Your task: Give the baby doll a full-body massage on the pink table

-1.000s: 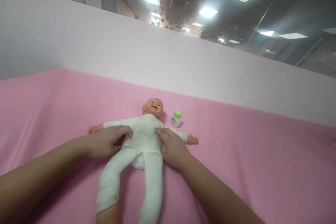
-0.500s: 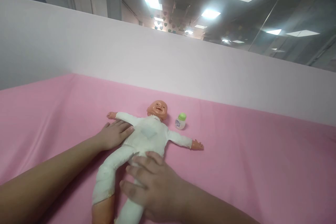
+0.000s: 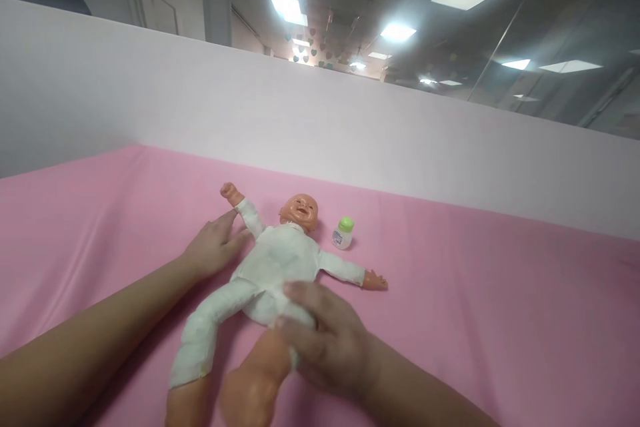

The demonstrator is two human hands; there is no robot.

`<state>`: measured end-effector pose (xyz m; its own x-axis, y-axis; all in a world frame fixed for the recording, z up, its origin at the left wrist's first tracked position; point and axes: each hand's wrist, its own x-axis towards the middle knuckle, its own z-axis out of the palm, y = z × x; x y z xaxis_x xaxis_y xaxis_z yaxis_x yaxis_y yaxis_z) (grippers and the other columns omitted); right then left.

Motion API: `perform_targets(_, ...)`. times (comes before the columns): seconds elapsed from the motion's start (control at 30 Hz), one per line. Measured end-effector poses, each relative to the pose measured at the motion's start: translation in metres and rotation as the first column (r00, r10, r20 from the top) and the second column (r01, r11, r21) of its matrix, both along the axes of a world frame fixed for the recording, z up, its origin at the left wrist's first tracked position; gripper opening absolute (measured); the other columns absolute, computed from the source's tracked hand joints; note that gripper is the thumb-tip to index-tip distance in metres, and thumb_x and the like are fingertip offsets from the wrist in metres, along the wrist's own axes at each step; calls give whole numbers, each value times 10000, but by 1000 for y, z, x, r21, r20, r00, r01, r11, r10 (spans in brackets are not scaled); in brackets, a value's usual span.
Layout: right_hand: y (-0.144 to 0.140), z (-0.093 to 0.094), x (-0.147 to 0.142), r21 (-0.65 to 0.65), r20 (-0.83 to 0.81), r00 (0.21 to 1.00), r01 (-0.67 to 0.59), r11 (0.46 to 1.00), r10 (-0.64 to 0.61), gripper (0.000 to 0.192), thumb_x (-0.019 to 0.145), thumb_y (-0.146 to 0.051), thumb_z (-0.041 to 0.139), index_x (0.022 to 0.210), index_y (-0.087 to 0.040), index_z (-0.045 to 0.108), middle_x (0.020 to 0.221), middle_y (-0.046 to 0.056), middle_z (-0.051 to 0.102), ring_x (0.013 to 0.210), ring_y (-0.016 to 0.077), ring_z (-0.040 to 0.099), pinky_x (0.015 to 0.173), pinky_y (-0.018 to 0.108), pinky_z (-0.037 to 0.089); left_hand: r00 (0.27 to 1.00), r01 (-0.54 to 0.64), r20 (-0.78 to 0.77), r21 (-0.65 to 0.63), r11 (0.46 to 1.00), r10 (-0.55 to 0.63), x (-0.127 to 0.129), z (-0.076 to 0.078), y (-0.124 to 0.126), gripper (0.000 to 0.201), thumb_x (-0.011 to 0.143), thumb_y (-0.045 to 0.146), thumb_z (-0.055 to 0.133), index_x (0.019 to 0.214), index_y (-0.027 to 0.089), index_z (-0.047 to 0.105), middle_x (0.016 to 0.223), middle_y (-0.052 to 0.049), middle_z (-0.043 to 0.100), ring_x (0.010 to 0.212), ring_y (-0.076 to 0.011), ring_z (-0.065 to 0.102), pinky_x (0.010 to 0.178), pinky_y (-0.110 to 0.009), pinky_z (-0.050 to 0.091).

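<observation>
A baby doll (image 3: pixel 280 260) in a white bodysuit lies face up on the pink cloth (image 3: pixel 475 320), head pointing away from me. My left hand (image 3: pixel 213 247) rests flat against the doll's raised arm and side, fingers apart. My right hand (image 3: pixel 325 340) grips the white trouser leg at the doll's thigh; that leg is bare below my fingers. The doll's other leg is still covered in white. A small white bottle with a green cap (image 3: pixel 343 233) stands just right of the doll's head.
A low white partition wall (image 3: pixel 350 127) runs along the far side of the pink cloth. Beyond it are ceiling lights and glass panels. The cloth stretches wide to both sides of the doll.
The doll's arm on my left has swung upward. My right hand moved from the doll's waist to its leg and pushed the white fabric up, baring the lower leg.
</observation>
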<state>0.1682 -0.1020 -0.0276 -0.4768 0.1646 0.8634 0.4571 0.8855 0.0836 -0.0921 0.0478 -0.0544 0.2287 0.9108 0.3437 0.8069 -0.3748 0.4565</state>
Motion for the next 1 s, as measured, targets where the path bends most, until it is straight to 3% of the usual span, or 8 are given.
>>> perform_targets(0.17, 34, -11, 24, 40, -56, 950, 308, 950, -306, 397, 898, -174, 654, 1286, -237, 594, 1290, 139, 626, 1045, 248, 660, 869, 419, 577, 990, 111, 80, 42, 993, -114, 13, 1, -14, 784, 933, 606, 464, 1566, 162, 331, 1544, -160, 477, 1376, -367, 492, 1095, -503, 434)
perform_targets(0.23, 46, -15, 29, -34, -25, 929, 368, 929, -369, 405, 922, -184, 614, 1323, -230, 582, 1254, 131, 651, 1013, 244, 667, 823, 392, 583, 982, 177, 63, 60, 982, -181, 17, -1, -19, 791, 917, 590, 508, 1574, 193, 317, 1574, -136, 444, 1406, -352, 461, 1136, -497, 404)
perform_targets(0.3, 53, -18, 30, -158, 12, 935, 353, 922, -356, 435, 945, -184, 564, 1377, -229, 542, 1249, 123, 661, 1048, 242, 666, 810, 369, 592, 967, 252, 24, 76, 965, -255, 20, -1, -23, 769, 909, 550, 536, 1565, 200, 343, 1588, -118, 430, 1430, -332, 435, 1172, -477, 375)
perform_targets(0.43, 54, -18, 26, -345, 26, 977, 209, 915, -213, 486, 890, -135, 555, 1364, -241, 530, 1247, 103, 665, 1112, 239, 653, 893, 392, 586, 918, 388, -105, 54, 920, -381, 23, 1, -25, 658, 915, 404, 513, 1537, 209, 420, 1608, -91, 405, 1474, -297, 372, 1208, -456, 334)
perform_targets(0.57, 49, -16, 24, -451, 70, 984, 177, 875, -162, 552, 788, -201, 670, 1325, -199, 541, 1326, 136, 623, 1223, 274, 604, 1030, 451, 524, 899, 415, -164, 20, 909, -407, 25, 2, -23, 629, 913, 346, 487, 1524, 202, 452, 1607, -90, 407, 1485, -293, 353, 1222, -461, 309)
perform_targets(0.7, 50, -19, 25, -415, 81, 976, 215, 884, -200, 594, 783, -417, 741, 1296, -182, 556, 1313, 167, 630, 1214, 310, 606, 994, 481, 532, 926, 366, -94, -7, 931, -365, 28, 1, -24, 666, 919, 405, 499, 1540, 179, 418, 1611, -108, 398, 1483, -305, 354, 1216, -464, 312)
perform_targets(0.87, 37, -13, 22, -254, 80, 976, 215, 943, -201, 421, 811, -326, 669, 1211, -208, 614, 1295, 149, 642, 981, 260, 658, 841, 434, 557, 946, 308, 129, -62, 949, -299, 28, 6, -24, 675, 946, 476, 479, 1557, 219, 353, 1527, -80, 517, 1356, -288, 525, 1112, -412, 430)
perform_targets(1.0, 12, 1, 12, -112, 28, 993, 119, 987, -116, 383, 822, -362, 663, 1172, -210, 627, 1153, 117, 689, 807, 215, 640, 709, 384, 528, 960, 243, 183, -183, 953, -210, 19, 6, -13, 576, 950, 565, 419, 1404, 228, 532, 1309, -69, 688, 1157, -309, 657, 980, -421, 507)
